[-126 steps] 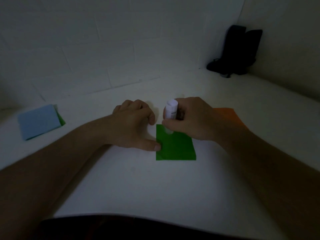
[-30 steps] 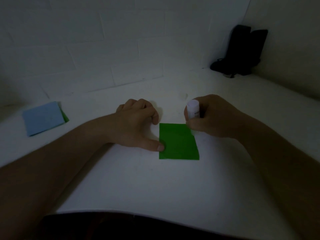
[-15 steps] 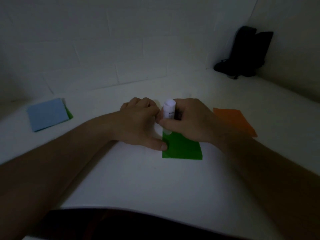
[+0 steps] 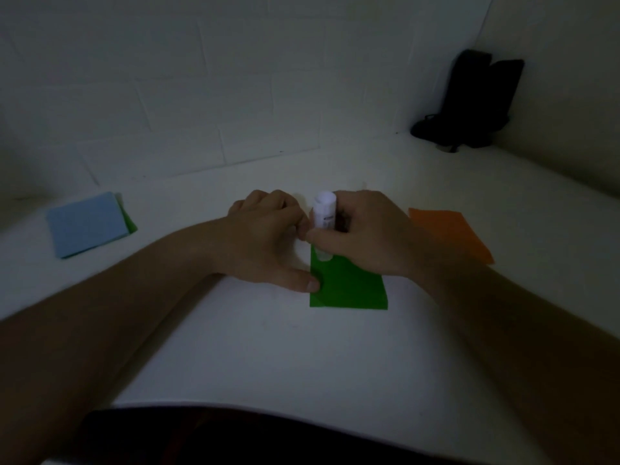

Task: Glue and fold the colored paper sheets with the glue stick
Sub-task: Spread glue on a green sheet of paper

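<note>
A green paper sheet (image 4: 352, 290) lies flat on the white table (image 4: 302, 357) in front of me. My right hand (image 4: 365, 236) grips a white glue stick (image 4: 324, 213) upright, its lower end touching the sheet's far left corner. My left hand (image 4: 268, 236) rests beside the sheet with fingers curled, its thumb pressing the sheet's left edge. My right hand hides the far part of the sheet.
An orange sheet (image 4: 449, 233) lies to the right of my right hand. A blue sheet (image 4: 85, 224) on top of a green one lies at the far left. A black object (image 4: 476, 102) stands in the far right corner against the walls.
My right hand has carried the glue stick from the sheet's far right corner to its far left corner over the last second. The left thumb stays on the left edge.
</note>
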{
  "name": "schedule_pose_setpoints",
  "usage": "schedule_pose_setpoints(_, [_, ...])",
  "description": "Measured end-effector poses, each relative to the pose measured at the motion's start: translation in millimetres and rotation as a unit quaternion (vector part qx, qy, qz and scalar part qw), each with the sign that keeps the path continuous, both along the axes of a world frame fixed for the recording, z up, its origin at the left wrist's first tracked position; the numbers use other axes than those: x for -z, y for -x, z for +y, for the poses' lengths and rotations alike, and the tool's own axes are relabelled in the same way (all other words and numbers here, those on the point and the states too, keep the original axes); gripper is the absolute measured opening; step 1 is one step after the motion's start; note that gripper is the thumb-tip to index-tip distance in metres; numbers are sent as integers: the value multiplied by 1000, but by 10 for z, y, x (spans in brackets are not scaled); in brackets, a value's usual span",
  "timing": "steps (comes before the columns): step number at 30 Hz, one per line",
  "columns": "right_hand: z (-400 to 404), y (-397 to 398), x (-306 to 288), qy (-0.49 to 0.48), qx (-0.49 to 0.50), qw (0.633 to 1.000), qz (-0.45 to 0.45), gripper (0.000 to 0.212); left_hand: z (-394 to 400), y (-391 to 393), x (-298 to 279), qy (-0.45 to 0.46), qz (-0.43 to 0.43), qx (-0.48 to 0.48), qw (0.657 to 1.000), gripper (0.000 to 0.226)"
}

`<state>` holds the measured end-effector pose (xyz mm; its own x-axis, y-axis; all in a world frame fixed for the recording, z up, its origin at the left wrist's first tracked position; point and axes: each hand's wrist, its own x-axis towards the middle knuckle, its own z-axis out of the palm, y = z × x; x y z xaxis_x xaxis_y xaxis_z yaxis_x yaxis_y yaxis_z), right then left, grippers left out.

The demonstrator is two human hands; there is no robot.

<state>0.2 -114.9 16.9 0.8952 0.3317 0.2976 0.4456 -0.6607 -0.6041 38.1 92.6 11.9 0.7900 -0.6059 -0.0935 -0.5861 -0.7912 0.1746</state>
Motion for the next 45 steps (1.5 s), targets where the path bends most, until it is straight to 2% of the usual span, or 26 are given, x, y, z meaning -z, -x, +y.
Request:
schedule_pose_setpoints(2, [44, 11, -1, -12, -16, 1000, -4, 19, -14, -3, -13, -12, -1, -5, 1000, 104])
schedule_pose_setpoints(8, [62, 15, -8, -21, -22, 1000, 6, 9, -15, -19, 1, -13, 1, 5, 1000, 109])
schedule_pose_setpoints(13, [-34, -24, -25, -29, 23, 999, -38, 16, -7, 43, -31, 14, 17, -4, 1000, 81])
schedule_pose_setpoints(17, [41, 9, 57, -21, -3, 1000, -17, 13, -19, 12, -22, -7, 3, -5, 1000, 104])
schedule_pose_setpoints(23, [74, 30, 18, -35, -17, 999, -11, 9, -5, -59, 34, -2, -10, 10, 1000, 111])
schedule_pose_setpoints(24, [42, 20, 3, -48, -5, 999, -14, 8, 6, -48, 29, -1, -4, 3, 1000, 107])
schedule_pose_setpoints(27, [-62, -17, -20, -58, 26, 998, -29, 8, 20, 1, 5, 25, 7, 5, 1000, 77])
schedule_pose_setpoints(30, [-77, -7, 11, -27, 18, 999, -15, 11, 18, -9, 7, 22, 7, 4, 1000, 72])
schedule_pose_setpoints(35, [-33, 37, 23, -1, -24, 1000, -17, 13, 22, -25, 27, 10, -11, 8, 1000, 96])
schedule_pose_setpoints(37, [-87, 50, -28, 21, -32, 999, 0, 11, 14, -7, 14, 18, -1, 2, 1000, 88])
schedule_pose_setpoints(39, [-164, 49, -92, 82, -41, 996, 15, 28, 18, 3, 1, 21, 8, 0, 1000, 83])
schedule_pose_setpoints(41, [-254, 45, -145, 121, -46, 991, 22, 34, 12, 10, -8, 18, 15, 2, 1000, 82])
schedule_pose_setpoints(45, [-436, 30, -141, 125, -31, 992, -10, 18, 17, 14, -16, 26, 14, 2, 1000, 85])
